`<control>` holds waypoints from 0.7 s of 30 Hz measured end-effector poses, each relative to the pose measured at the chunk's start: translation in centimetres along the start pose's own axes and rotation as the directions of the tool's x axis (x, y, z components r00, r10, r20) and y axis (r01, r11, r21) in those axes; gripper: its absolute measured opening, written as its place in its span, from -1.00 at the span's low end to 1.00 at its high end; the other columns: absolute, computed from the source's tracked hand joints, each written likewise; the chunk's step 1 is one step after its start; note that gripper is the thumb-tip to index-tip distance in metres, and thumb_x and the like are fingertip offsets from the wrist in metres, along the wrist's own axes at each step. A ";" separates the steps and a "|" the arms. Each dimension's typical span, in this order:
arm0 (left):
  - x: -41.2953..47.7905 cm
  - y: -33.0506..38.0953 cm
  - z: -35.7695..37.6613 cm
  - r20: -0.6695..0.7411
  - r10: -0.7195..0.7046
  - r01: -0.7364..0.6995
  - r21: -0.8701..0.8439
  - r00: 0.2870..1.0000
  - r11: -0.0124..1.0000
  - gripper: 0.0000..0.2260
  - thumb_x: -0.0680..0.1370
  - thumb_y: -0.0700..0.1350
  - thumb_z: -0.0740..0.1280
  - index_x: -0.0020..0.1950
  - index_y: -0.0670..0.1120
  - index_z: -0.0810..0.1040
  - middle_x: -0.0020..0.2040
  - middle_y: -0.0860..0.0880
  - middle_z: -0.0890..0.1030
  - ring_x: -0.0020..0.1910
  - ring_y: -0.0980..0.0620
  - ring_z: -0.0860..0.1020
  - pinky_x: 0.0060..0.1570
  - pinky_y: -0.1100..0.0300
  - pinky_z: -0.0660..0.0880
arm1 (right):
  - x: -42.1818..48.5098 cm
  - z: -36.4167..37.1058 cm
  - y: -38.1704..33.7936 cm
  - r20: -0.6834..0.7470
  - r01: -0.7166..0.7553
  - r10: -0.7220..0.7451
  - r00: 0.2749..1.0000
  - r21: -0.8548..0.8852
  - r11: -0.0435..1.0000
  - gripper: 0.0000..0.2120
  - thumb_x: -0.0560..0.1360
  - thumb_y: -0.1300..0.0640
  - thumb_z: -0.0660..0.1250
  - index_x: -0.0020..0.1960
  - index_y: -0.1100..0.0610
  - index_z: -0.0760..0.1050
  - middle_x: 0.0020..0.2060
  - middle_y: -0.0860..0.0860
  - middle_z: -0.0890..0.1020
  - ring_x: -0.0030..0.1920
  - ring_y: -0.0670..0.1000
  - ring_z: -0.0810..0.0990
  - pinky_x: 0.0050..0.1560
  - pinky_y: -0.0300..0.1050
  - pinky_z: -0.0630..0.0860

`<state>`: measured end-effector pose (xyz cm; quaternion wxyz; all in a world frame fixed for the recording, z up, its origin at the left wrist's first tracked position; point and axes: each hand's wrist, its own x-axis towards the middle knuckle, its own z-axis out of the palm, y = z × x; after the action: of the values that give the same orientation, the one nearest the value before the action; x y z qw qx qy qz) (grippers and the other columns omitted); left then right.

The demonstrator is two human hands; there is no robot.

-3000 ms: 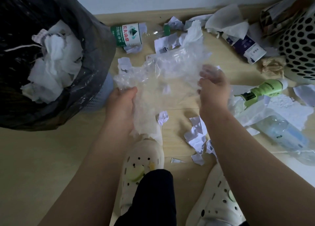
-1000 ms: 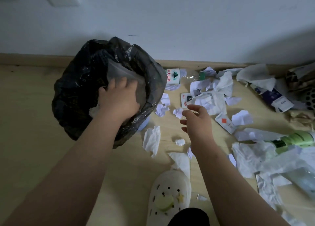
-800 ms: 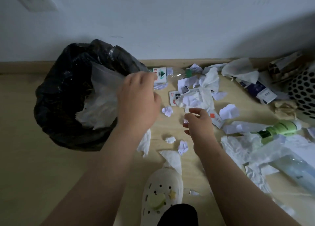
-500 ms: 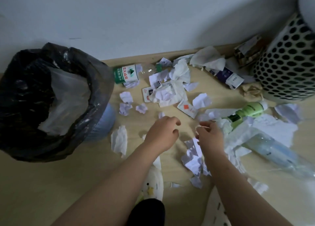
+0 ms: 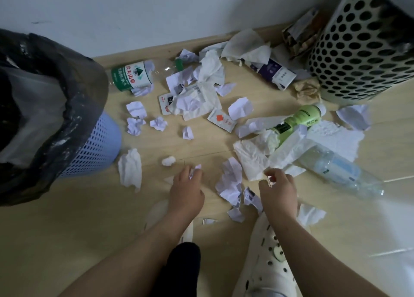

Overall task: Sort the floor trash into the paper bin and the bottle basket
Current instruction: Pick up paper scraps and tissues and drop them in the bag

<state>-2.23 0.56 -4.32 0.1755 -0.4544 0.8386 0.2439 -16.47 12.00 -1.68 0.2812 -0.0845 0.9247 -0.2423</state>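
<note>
At six o'clock, plastic sheet [image 5: 38, 108] now in the paper bin [image 5: 98, 144], your left hand [image 5: 187, 185] pinches the next paper scrap [image 5: 195, 168], right hand [image 5: 277, 190] curled, grip unclear.

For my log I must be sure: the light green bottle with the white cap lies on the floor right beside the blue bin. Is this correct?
Not quite. The head view shows the light green bottle with the white cap lying on the floor near the white perforated basket, far from the blue bin on the other side.
</note>
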 end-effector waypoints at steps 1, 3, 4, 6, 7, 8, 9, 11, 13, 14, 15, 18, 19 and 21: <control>0.0 0.1 -0.1 -0.018 -0.009 0.009 0.046 1.000 0.999 -0.53 0.52 -0.22 0.16 0.42 0.01 0.27 0.46 -0.04 0.17 0.40 -0.09 0.22 0.27 0.10 0.28 | -0.1 0.2 -0.1 0.049 0.024 -0.023 0.999 -0.020 1.000 -0.73 0.47 0.21 0.25 0.15 0.09 0.49 0.13 0.07 0.50 0.15 0.10 0.46 0.12 -0.06 0.39; 0.0 0.4 -0.7 -0.112 -0.005 0.021 0.139 0.994 0.990 -0.57 0.49 -0.23 0.23 0.35 0.00 0.35 0.49 -0.07 0.16 0.45 -0.15 0.19 0.30 -0.02 0.28 | -0.4 0.6 -0.1 0.150 0.088 -0.073 0.986 -0.095 0.992 -0.70 0.48 0.17 0.26 0.21 0.06 0.46 0.15 0.06 0.50 0.17 0.08 0.44 0.13 -0.07 0.39; 0.0 0.7 -0.8 -0.184 0.048 -0.017 0.164 0.982 0.986 -0.58 0.41 -0.24 0.33 0.26 -0.03 0.46 0.45 -0.12 0.28 0.39 -0.21 0.30 0.23 -0.08 0.36 | -0.5 0.7 -0.1 0.199 0.126 -0.093 0.976 -0.162 0.979 -0.67 0.48 0.14 0.26 0.25 0.03 0.43 0.19 0.05 0.47 0.21 0.08 0.41 0.18 -0.05 0.38; -0.1 1.0 -0.4 -0.240 0.194 -0.169 0.121 0.951 0.978 -0.59 0.22 -0.23 0.45 0.06 -0.04 0.58 0.25 -0.17 0.51 0.13 -0.24 0.55 -0.02 -0.08 0.51 | -0.9 1.0 0.3 0.280 0.192 -0.101 0.955 -0.320 0.928 -0.59 0.49 0.07 0.24 0.33 -0.05 0.33 0.29 0.02 0.39 0.29 0.08 0.35 0.26 -0.03 0.32; -0.2 1.3 0.0 -0.225 0.270 -0.257 0.089 0.936 0.962 -0.59 0.21 -0.18 0.43 0.05 -0.01 0.57 0.21 -0.15 0.54 0.07 -0.22 0.57 -0.07 -0.06 0.53 | -1.0 1.2 0.6 0.309 0.216 -0.095 0.946 -0.384 0.898 -0.56 0.49 0.03 0.24 0.35 -0.07 0.29 0.32 0.01 0.36 0.31 0.09 0.33 0.27 -0.02 0.29; -0.6 1.7 0.4 -0.173 0.330 -0.328 0.040 0.928 0.944 -0.59 0.25 -0.13 0.39 0.09 0.03 0.55 0.24 -0.13 0.51 0.10 -0.20 0.55 -0.04 -0.05 0.51 | -1.1 1.3 0.8 0.332 0.235 -0.088 0.939 -0.433 0.870 -0.54 0.48 0.00 0.25 0.36 -0.09 0.27 0.32 0.01 0.34 0.32 0.10 0.33 0.26 -0.02 0.28; -0.8 2.2 1.1 -0.115 0.391 -0.391 0.019 0.913 0.920 -0.58 0.31 -0.08 0.36 0.17 0.06 0.52 0.32 -0.11 0.45 0.20 -0.18 0.49 0.06 -0.06 0.47 | -1.3 1.4 1.1 0.351 0.251 -0.083 0.933 -0.467 0.848 -0.53 0.47 -0.03 0.27 0.36 -0.10 0.26 0.31 0.01 0.34 0.31 0.10 0.33 0.25 -0.03 0.28; -1.1 2.7 2.1 0.061 0.487 -0.490 0.066 0.871 0.869 -0.55 0.45 -0.03 0.30 0.34 0.10 0.39 0.48 -0.06 0.21 0.38 -0.14 0.27 0.25 -0.05 0.30 | -1.3 1.6 1.5 0.366 0.285 -0.102 0.925 -0.491 0.823 -0.50 0.46 -0.02 0.30 0.37 -0.12 0.25 0.28 0.01 0.35 0.30 0.09 0.35 0.23 -0.05 0.28; -1.0 2.4 2.6 0.133 0.485 -0.501 0.131 0.864 0.856 -0.54 0.51 -0.08 0.25 0.41 0.09 0.31 0.52 -0.03 0.09 0.42 -0.12 0.17 0.28 0.00 0.24 | -0.9 1.7 1.5 0.363 0.292 -0.122 0.924 -0.463 0.837 -0.53 0.50 0.05 0.26 0.38 -0.12 0.26 0.26 0.03 0.37 0.30 0.10 0.36 0.23 -0.05 0.28; -1.1 2.2 2.6 0.132 0.466 -0.483 0.158 0.875 0.862 -0.55 0.51 -0.12 0.23 0.40 0.08 0.31 0.51 -0.03 0.12 0.41 -0.12 0.19 0.25 0.01 0.26 | -0.8 1.8 1.5 0.364 0.285 -0.118 0.924 -0.446 0.848 -0.55 0.51 0.07 0.23 0.38 -0.10 0.28 0.25 0.04 0.39 0.30 0.10 0.37 0.22 -0.05 0.29; -0.9 1.8 2.6 0.107 0.446 -0.458 0.174 0.889 0.872 -0.57 0.51 -0.15 0.21 0.38 0.06 0.33 0.49 -0.04 0.17 0.38 -0.13 0.24 0.22 0.03 0.28 | -0.7 1.8 1.5 0.368 0.279 -0.115 0.923 -0.432 0.858 -0.59 0.52 0.08 0.19 0.36 -0.08 0.31 0.22 0.06 0.41 0.29 0.11 0.38 0.21 -0.06 0.29; -0.6 0.6 2.4 0.043 0.389 -0.392 0.109 0.920 0.914 -0.71 0.53 -0.18 0.19 0.24 -0.03 0.45 0.31 -0.04 0.39 0.24 -0.11 0.39 0.09 0.09 0.32 | -0.8 2.2 1.6 0.378 0.288 -0.127 0.917 -0.410 0.865 -0.69 0.54 0.13 0.12 0.26 0.00 0.41 0.09 0.09 0.50 0.18 0.14 0.44 0.13 -0.07 0.33; -0.5 0.2 2.3 0.026 0.354 -0.355 0.038 0.935 0.934 -0.77 0.54 -0.17 0.19 0.17 -0.07 0.49 0.22 -0.05 0.45 0.18 -0.10 0.42 0.04 0.11 0.32 | -0.9 2.4 1.7 0.377 0.289 -0.130 0.917 -0.403 0.868 -0.72 0.55 0.14 0.11 0.22 0.02 0.43 0.06 0.10 0.51 0.14 0.14 0.45 0.11 -0.07 0.34; -0.4 0.1 1.7 -0.011 0.263 -0.262 -0.128 0.965 0.956 -0.90 0.57 -0.15 0.19 -0.04 -0.13 0.47 -0.04 -0.06 0.51 0.01 -0.09 0.46 -0.12 0.14 0.26 | -1.0 2.7 1.7 0.371 0.272 -0.126 0.920 -0.373 0.887 -0.76 0.55 0.14 0.11 0.16 0.05 0.47 0.03 0.09 0.53 0.10 0.13 0.47 0.06 -0.09 0.33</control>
<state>-1.94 1.84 -5.50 0.1146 -0.3486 0.8735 0.3200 -14.18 12.67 -4.01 0.3837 -0.2786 0.8791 -0.0489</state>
